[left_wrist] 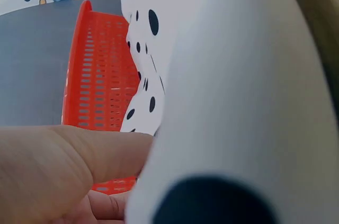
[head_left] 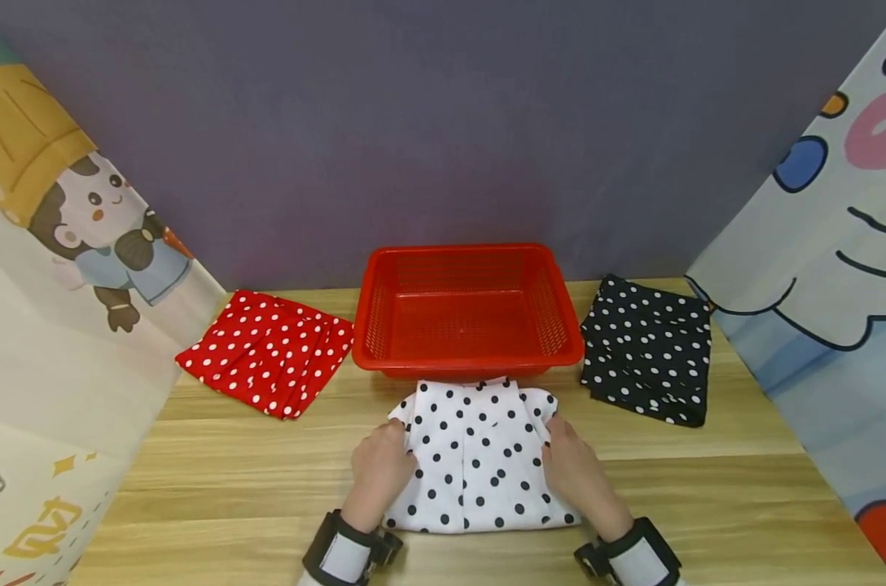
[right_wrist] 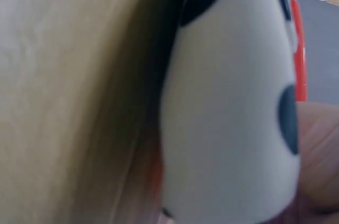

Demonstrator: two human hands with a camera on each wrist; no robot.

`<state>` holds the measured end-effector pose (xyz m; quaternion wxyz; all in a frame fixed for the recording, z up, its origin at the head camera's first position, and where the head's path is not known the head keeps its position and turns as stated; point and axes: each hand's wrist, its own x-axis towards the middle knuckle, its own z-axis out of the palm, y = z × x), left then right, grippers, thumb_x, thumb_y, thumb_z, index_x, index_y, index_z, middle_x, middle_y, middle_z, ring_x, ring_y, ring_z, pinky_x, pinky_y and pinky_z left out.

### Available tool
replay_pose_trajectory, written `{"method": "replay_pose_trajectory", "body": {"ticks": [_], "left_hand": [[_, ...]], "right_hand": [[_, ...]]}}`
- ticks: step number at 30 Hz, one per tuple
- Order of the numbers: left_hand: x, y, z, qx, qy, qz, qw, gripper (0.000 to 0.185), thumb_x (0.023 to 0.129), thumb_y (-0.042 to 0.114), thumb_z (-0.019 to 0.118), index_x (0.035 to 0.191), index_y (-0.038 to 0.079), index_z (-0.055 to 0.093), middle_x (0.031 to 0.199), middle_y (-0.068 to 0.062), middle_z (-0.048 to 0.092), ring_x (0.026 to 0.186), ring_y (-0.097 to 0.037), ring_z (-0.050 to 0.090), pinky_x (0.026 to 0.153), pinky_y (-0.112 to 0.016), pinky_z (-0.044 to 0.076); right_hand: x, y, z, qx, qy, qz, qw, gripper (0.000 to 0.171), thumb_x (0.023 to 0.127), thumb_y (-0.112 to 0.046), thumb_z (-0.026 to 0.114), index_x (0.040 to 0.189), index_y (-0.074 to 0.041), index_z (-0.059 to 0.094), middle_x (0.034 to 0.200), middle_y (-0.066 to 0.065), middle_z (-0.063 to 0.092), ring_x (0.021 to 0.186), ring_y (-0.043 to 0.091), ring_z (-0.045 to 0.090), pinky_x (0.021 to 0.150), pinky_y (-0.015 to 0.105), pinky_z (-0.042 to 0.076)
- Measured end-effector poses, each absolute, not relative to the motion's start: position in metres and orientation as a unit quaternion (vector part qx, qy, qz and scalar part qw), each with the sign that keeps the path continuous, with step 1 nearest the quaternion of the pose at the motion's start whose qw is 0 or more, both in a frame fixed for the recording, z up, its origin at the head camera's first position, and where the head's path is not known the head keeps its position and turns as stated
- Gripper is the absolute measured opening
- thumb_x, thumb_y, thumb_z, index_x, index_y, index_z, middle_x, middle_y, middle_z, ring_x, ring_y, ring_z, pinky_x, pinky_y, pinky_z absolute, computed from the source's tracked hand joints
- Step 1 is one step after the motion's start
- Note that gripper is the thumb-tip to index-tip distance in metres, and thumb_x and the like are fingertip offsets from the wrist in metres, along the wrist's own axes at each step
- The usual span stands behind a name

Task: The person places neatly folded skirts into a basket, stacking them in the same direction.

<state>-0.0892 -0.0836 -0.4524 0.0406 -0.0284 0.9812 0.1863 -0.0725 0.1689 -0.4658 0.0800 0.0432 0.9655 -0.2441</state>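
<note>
Bright, even; wrist cams v. blurry

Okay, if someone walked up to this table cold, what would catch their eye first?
Most likely the bright red basket, empty at the back middle of the wooden table. Right in front of it lies a folded white cloth with black dots, gripped at its two sides by the left hand and the right hand. A folded red dotted cloth lies left of the basket, a black dotted cloth right of it.

Open table (head_left: 216,480) flanks both hands. Ahead, the red basket (head_left: 467,308) touches the white dotted cloth (head_left: 480,456); red cloth (head_left: 267,350) and black cloth (head_left: 648,348) flank the basket.
</note>
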Motion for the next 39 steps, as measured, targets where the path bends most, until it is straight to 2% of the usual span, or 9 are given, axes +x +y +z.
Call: {"method": "replay_pose_trajectory", "body": {"ticks": [4, 7, 13, 20, 23, 32, 39], "left_hand": [[-0.084, -0.085, -0.449, -0.027, 0.978, 0.203, 0.035, 0.020, 0.068, 0.004, 0.068, 0.086, -0.002, 0.061, 0.065, -0.006, 0.054, 0.052, -0.019, 0.048, 0.045, -0.029, 0.036], [-0.078, -0.087, -0.448, -0.030, 0.974, 0.222, 0.027, 0.024, 0.067, 0.003, 0.069, 0.090, -0.002, 0.062, 0.068, -0.006, 0.056, 0.054, -0.018, 0.049, 0.047, -0.029, 0.037], [-0.067, -0.088, -0.447, -0.035, 0.964, 0.262, 0.004, 0.028, 0.065, 0.003, 0.071, 0.092, 0.001, 0.062, 0.075, -0.005, 0.059, 0.057, -0.016, 0.050, 0.051, -0.029, 0.040], [-0.056, -0.088, -0.436, -0.029, 0.958, 0.285, -0.033, 0.027, 0.065, 0.001, 0.071, 0.090, 0.003, 0.062, 0.072, 0.000, 0.055, 0.058, -0.013, 0.048, 0.050, -0.025, 0.039], [-0.052, -0.089, -0.427, -0.017, 0.955, 0.290, -0.060, 0.029, 0.064, 0.001, 0.071, 0.091, 0.003, 0.062, 0.074, -0.001, 0.058, 0.057, -0.012, 0.050, 0.050, -0.025, 0.040], [-0.057, -0.094, -0.411, 0.018, 0.946, 0.291, -0.142, 0.029, 0.065, 0.002, 0.071, 0.093, 0.003, 0.063, 0.079, -0.004, 0.062, 0.059, -0.012, 0.053, 0.049, -0.024, 0.041], [-0.074, -0.098, -0.402, 0.028, 0.946, 0.284, -0.155, 0.028, 0.069, 0.003, 0.071, 0.096, 0.000, 0.063, 0.079, -0.008, 0.063, 0.054, -0.013, 0.051, 0.046, -0.022, 0.039]], "right_hand": [[-0.065, 0.168, -0.463, 0.040, 0.967, -0.247, 0.051, 0.036, 0.089, -0.008, 0.052, 0.121, 0.008, 0.044, 0.112, 0.022, 0.054, 0.094, 0.032, 0.059, 0.077, 0.044, 0.051], [-0.059, 0.169, -0.462, 0.030, 0.970, -0.241, 0.026, 0.035, 0.088, -0.006, 0.054, 0.118, 0.009, 0.045, 0.107, 0.022, 0.055, 0.091, 0.032, 0.060, 0.075, 0.043, 0.051], [-0.048, 0.171, -0.459, 0.024, 0.971, -0.238, -0.010, 0.034, 0.087, -0.005, 0.054, 0.117, 0.007, 0.046, 0.109, 0.023, 0.056, 0.096, 0.035, 0.060, 0.078, 0.046, 0.049], [-0.038, 0.173, -0.456, 0.008, 0.966, -0.236, -0.104, 0.029, 0.081, -0.001, 0.060, 0.108, 0.004, 0.049, 0.097, 0.019, 0.058, 0.085, 0.033, 0.060, 0.067, 0.046, 0.047], [-0.035, 0.173, -0.450, 0.003, 0.963, -0.236, -0.131, 0.029, 0.080, 0.000, 0.061, 0.106, 0.003, 0.049, 0.093, 0.018, 0.058, 0.082, 0.032, 0.059, 0.066, 0.047, 0.047], [-0.047, 0.172, -0.433, -0.016, 0.959, -0.222, -0.176, 0.029, 0.078, 0.001, 0.064, 0.104, 0.003, 0.049, 0.082, 0.013, 0.055, 0.069, 0.024, 0.052, 0.057, 0.037, 0.045], [-0.067, 0.171, -0.424, -0.022, 0.959, -0.232, -0.163, 0.030, 0.083, -0.002, 0.061, 0.109, 0.003, 0.046, 0.086, 0.013, 0.054, 0.063, 0.020, 0.048, 0.050, 0.029, 0.039]]}}
